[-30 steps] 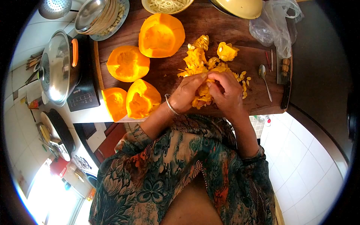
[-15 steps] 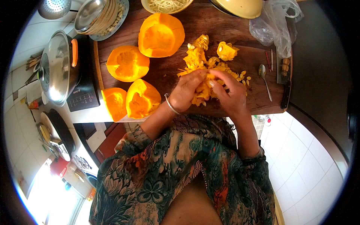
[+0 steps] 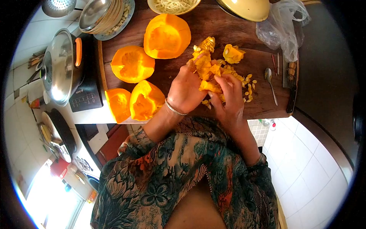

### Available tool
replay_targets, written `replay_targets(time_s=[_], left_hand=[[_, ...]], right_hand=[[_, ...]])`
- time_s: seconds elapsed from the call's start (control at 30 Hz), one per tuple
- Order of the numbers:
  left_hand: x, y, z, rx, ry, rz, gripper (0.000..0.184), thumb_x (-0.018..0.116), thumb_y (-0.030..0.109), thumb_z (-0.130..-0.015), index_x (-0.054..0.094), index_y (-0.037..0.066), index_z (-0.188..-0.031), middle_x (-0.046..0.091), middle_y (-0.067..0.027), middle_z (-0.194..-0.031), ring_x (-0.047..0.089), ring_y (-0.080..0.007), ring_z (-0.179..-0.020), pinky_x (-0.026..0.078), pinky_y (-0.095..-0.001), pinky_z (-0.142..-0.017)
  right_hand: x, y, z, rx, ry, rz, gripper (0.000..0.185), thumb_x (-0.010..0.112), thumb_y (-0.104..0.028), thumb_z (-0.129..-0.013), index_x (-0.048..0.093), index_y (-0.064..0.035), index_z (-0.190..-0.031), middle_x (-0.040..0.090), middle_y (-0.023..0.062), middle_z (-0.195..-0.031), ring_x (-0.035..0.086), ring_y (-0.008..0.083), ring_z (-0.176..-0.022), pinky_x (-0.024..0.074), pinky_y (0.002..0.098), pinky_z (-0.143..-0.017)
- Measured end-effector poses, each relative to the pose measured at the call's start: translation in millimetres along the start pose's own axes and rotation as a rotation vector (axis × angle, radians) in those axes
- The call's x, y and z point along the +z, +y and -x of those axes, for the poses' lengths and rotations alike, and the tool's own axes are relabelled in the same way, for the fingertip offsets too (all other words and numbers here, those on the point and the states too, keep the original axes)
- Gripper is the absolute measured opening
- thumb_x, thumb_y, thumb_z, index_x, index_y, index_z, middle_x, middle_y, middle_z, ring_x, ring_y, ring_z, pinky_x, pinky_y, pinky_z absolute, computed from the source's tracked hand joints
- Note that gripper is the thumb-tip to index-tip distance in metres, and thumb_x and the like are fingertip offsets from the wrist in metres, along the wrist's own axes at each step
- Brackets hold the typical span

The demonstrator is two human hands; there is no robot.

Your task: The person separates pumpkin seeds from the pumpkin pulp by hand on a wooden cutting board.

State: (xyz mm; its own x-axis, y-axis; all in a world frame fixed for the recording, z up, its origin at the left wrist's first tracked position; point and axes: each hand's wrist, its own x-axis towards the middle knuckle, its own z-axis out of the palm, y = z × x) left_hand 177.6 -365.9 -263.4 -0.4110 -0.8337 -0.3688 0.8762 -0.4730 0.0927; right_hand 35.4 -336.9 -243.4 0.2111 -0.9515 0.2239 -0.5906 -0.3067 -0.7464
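Note:
My left hand (image 3: 186, 89) is turned partly palm up, its fingers curled under a stringy clump of pumpkin pulp (image 3: 205, 69). From the other side, the bent thumb and fingers of my right hand (image 3: 230, 98) grip the clump's lower right part. Pale pumpkin seeds (image 3: 249, 91) lie loose to the right of my right hand. Another seedy pulp chunk (image 3: 233, 54) rests on the board beyond it. Scooped-out pumpkin pieces stand to the left: a large one (image 3: 167, 36), a middle one (image 3: 132, 65) and two smaller wedges (image 3: 146, 101) near the edge.
A spoon (image 3: 270, 82) and a dark-handled knife (image 3: 292, 91) lie on the right of the wooden board (image 3: 263, 110). Behind are plastic bags (image 3: 284, 28), a yellow lid (image 3: 248, 7) and a noodle bowl (image 3: 175, 10). A lidded pot (image 3: 59, 68) stands on the left cooktop.
My hands have moved apart. The left has rolled palm up with the pulp on its fingers, and the right has shifted slightly down. The view has moved a little.

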Motion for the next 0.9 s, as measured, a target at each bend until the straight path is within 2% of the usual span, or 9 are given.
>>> replay_targets(time_s=[0.07, 0.27, 0.43, 0.53, 0.67, 0.9], left_hand=[[0.0, 0.5, -0.1, 0.011, -0.021, 0.035, 0.052, 0.038, 0.039, -0.095, 0.036, 0.003, -0.132, 0.045, -0.0173, -0.131, 0.042, -0.0324, -0.12, 0.029, -0.0441, -0.105], [5.0, 0.9, 2.3, -0.027, -0.029, 0.056, 0.053, 0.038, 0.039, -0.095, 0.036, 0.003, -0.133, 0.042, -0.0188, -0.133, 0.039, -0.0337, -0.123, 0.029, -0.0441, -0.105], [-4.4, 0.1, 3.7, -0.085, -0.039, 0.13, 0.052, 0.039, 0.039, -0.095, 0.036, 0.004, -0.133, 0.042, -0.0162, -0.134, 0.042, -0.031, -0.121, 0.031, -0.0429, -0.103], [-5.8, -2.8, 2.9, -0.09, -0.01, 0.12, 0.05, 0.04, 0.036, -0.094, 0.037, 0.005, -0.133, 0.044, -0.0147, -0.133, 0.044, -0.0287, -0.119, 0.033, -0.0413, -0.102], [-8.6, -5.1, 3.2, -0.08, -0.015, 0.053, 0.046, 0.041, 0.032, -0.094, 0.039, 0.006, -0.132, 0.045, -0.0138, -0.132, 0.045, -0.0264, -0.118, 0.035, -0.0389, -0.101], [-9.3, -10.2, 5.6, -0.144, -0.075, 0.04, 0.039, 0.037, 0.026, -0.097, 0.04, 0.008, -0.131, 0.047, -0.0103, -0.129, 0.047, -0.0217, -0.116, 0.037, -0.0368, -0.1]], right_hand=[[2.6, 2.7, 1.5, -0.012, 0.02, -0.002, 0.037, 0.064, -0.011, -0.08, 0.053, -0.0032, -0.115, 0.047, 0.0182, -0.113, 0.057, 0.0328, -0.092, 0.0494, 0.0366, -0.077], [1.2, 1.2, 6.0, -0.064, -0.004, -0.006, 0.025, 0.062, -0.009, -0.081, 0.059, -0.0026, -0.105, 0.053, 0.0154, -0.105, 0.058, 0.0292, -0.086, 0.0501, 0.0363, -0.071], [-6.6, -3.3, -8.7, -0.101, 0.094, -0.016, 0.022, 0.062, -0.01, -0.081, 0.06, -0.0029, -0.101, 0.057, 0.0145, -0.091, 0.059, 0.0299, -0.078, 0.0495, 0.0369, -0.067], [-10.6, -0.4, -17.8, 0.047, -0.003, 0.01, 0.02, 0.062, -0.01, -0.08, 0.059, -0.0028, -0.099, 0.059, 0.0144, -0.09, 0.06, 0.0313, -0.078, 0.0492, 0.0368, -0.066], [-6.0, 3.3, -21.5, -0.05, -0.079, 0.131, 0.021, 0.063, -0.011, -0.078, 0.057, -0.0052, -0.097, 0.057, 0.0123, -0.085, 0.06, 0.0305, -0.075, 0.0494, 0.0376, -0.063], [0.7, 4.4, -22.8, -0.044, -0.116, 0.187, 0.014, 0.063, -0.013, -0.076, 0.058, -0.0077, -0.088, 0.054, 0.0095, -0.079, 0.058, 0.0297, -0.069, 0.0481, 0.0388, -0.058]])
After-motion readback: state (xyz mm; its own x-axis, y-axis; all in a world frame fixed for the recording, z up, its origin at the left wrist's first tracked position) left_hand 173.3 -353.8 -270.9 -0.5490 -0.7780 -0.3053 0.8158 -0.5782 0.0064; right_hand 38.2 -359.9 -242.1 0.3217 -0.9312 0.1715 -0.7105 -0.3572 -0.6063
